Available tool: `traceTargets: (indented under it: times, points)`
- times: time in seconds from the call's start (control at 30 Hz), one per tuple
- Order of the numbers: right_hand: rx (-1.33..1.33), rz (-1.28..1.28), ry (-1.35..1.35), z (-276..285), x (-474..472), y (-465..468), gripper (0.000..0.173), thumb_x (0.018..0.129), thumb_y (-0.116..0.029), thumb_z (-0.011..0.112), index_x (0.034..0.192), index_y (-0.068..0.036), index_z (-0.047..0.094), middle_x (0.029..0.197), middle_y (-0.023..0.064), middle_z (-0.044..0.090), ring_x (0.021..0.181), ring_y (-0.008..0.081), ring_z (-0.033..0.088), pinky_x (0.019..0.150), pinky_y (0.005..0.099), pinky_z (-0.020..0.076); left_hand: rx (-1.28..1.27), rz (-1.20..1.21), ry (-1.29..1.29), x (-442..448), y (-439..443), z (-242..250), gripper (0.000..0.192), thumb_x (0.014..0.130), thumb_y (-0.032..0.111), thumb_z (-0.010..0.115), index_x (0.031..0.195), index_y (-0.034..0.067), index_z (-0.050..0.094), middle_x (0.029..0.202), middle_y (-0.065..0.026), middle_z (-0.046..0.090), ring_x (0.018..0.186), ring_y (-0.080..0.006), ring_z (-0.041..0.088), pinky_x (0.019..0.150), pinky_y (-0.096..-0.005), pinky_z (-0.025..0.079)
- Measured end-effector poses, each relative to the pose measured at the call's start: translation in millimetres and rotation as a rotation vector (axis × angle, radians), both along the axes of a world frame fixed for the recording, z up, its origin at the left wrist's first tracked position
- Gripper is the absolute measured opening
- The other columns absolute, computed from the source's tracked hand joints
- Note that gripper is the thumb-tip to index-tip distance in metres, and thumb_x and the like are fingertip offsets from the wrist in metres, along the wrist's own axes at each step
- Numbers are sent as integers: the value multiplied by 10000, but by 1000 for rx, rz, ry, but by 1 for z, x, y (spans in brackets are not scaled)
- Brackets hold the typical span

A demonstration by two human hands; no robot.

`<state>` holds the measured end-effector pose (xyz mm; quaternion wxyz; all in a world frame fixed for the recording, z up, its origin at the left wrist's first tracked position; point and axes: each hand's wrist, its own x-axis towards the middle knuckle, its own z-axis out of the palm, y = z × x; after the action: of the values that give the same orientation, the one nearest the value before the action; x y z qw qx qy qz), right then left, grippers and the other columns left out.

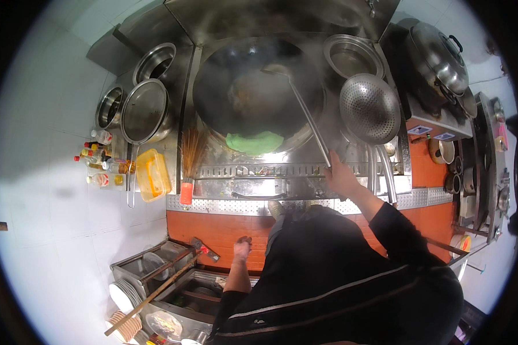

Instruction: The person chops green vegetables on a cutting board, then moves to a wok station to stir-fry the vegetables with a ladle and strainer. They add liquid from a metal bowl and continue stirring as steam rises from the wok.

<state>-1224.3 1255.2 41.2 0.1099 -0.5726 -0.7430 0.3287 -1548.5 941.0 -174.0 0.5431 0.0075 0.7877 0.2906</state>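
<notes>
My right hand (342, 176) is closed around the handle end of a long metal ladle (309, 116). The ladle's bowl is over the right part of a large dark wok (207, 95), which gives off steam. Brownish food (241, 95) shows blurred through the steam in the wok. A green cloth (254, 143) lies on the wok's near rim. My left hand (242, 248) hangs low over the orange floor, away from the stove; its fingers are curled, and whether it holds anything cannot be told.
Right of the wok, a perforated strainer (370, 108) rests by a metal basin (354, 56). To the left are a bamboo brush (191, 151), a yellowish plastic container (153, 176), a fine-mesh strainer (144, 111) and several bottles (105, 179). Stacked plates (125, 296) stand at lower left, near a wooden pole (155, 293).
</notes>
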Motion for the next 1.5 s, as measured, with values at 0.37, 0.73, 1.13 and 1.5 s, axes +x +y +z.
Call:
traceTargets:
  times: [0.37, 0.73, 1.13, 1.5]
  points:
    - [-54, -37, -13, 5, -5, -2, 646, 901, -192, 546, 1411, 59, 239, 816, 313, 645, 773, 486, 625, 733, 544, 491, 9, -22, -3, -13, 14, 19, 198, 920, 122, 481, 1054, 91, 623, 841, -24, 628, 649, -110, 564, 534, -255, 436]
    - [-88, -53, -46, 6, -10, -3, 646, 915, -214, 540, 1424, 33, 229, 836, 306, 649, 790, 487, 625, 742, 537, 492, 43, -27, 40, -18, 17, 14, 394, 852, 162, 654, 1204, -7, 600, 752, -44, 616, 580, -112, 541, 491, -261, 441]
    - [-119, -64, -5, 0, -11, -5, 652, 890, -188, 575, 1422, 20, 261, 862, 316, 642, 809, 482, 630, 732, 522, 500, -15, -170, 124, -25, 3, -8, 400, 865, 218, 632, 1199, -2, 612, 883, -94, 673, 723, -183, 620, 636, -313, 502]
    - [63, -1, -56, -17, -4, -4, 663, 886, -167, 577, 1423, 53, 254, 854, 299, 654, 817, 467, 643, 735, 510, 511, 22, -103, 111, -15, 4, -6, 430, 845, 224, 652, 1180, -44, 618, 1188, -193, 644, 1135, -290, 589, 973, -332, 439]
